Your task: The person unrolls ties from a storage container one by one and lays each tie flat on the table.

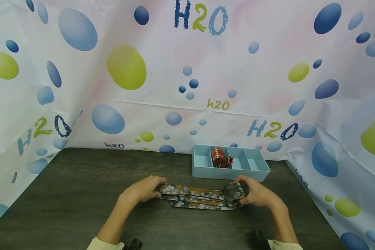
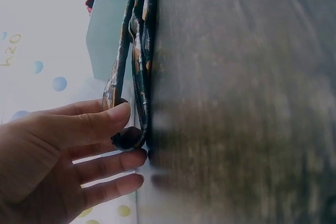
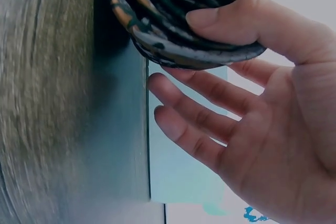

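A camouflage-patterned strip of folded cloth [image 1: 193, 191] lies lengthwise on the table in the head view, its layers stacked in brown, white and dark green. At its left end my left hand [image 1: 145, 189] pinches the looped fold between thumb and fingers; the left wrist view shows this fold [image 2: 137, 72] edge-on, with the lower fingers apart from it. The right end is turned over into a thick bundle [image 1: 232, 191]. My right hand [image 1: 257, 192] grips that bundle, thumb on the curved layers [image 3: 168, 35] in the right wrist view, other fingers beneath or behind.
Behind the strip, a light blue divided box [image 1: 231, 172] stands near the back of the dark wooden table [image 1: 81, 194]. One compartment holds red plaid cloth rolls [image 1: 217, 158]. A white sheet [image 1: 175, 52] with coloured dots hangs at the back and sides.
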Demonstrator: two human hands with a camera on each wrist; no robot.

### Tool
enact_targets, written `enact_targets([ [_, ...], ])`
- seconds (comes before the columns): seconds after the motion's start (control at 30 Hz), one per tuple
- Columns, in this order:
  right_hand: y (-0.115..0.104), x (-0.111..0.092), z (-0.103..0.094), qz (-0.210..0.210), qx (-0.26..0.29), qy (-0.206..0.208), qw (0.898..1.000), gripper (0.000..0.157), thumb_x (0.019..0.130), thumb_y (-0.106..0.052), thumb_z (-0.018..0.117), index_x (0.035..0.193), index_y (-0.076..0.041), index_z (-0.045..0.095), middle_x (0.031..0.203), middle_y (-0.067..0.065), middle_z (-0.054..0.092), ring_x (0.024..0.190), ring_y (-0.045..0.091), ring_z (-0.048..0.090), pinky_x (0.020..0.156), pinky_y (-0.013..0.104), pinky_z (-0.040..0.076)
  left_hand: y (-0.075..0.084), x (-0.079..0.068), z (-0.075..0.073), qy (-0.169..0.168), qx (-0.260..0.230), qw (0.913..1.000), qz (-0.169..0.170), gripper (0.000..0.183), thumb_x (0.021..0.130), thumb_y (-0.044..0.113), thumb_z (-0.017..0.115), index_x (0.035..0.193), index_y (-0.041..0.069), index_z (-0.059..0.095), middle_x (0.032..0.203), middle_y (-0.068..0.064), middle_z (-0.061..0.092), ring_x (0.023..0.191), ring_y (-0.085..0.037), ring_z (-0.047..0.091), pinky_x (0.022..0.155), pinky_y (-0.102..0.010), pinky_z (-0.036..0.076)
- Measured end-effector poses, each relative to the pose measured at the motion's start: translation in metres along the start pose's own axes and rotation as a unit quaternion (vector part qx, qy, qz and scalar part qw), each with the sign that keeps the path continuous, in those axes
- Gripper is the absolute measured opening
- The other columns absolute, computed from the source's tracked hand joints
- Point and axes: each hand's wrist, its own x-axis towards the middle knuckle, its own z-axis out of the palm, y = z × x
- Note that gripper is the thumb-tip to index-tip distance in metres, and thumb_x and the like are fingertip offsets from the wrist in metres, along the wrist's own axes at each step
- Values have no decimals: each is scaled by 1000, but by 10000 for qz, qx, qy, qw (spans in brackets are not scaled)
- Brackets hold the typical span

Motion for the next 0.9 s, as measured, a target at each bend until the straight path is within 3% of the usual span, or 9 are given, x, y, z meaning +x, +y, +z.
enact_targets([
  [0.33, 11, -8, -8, -225, 202, 25, 9995, 55, 75, -7, 83, 123, 4, 58, 121, 18, 60, 109, 39, 59, 90, 59, 52, 1, 0, -1, -65, -42, 9999, -81, 35, 89, 4, 79, 123, 7, 69, 110, -3, 67, 107, -27, 65, 91, -46, 57],
  [0.57, 21, -13, -13, -287, 238, 120, 9992, 52, 76, -7, 82, 120, 4, 57, 121, 21, 59, 109, 42, 60, 88, 59, 53, 1, -1, -2, -85, -65, 9999, 39, 35, 89, 3, 79, 123, 5, 68, 110, -5, 67, 106, -29, 66, 89, -46, 58],
  [0.9, 25, -20, -17, -77, 366, 199, 9991, 47, 79, -7, 78, 118, 2, 55, 124, 24, 59, 116, 53, 58, 92, 68, 51, 3, -1, -2, -66, -31, 9999, -91, 34, 89, 2, 79, 121, 6, 69, 107, -2, 67, 103, -26, 66, 88, -45, 57],
])
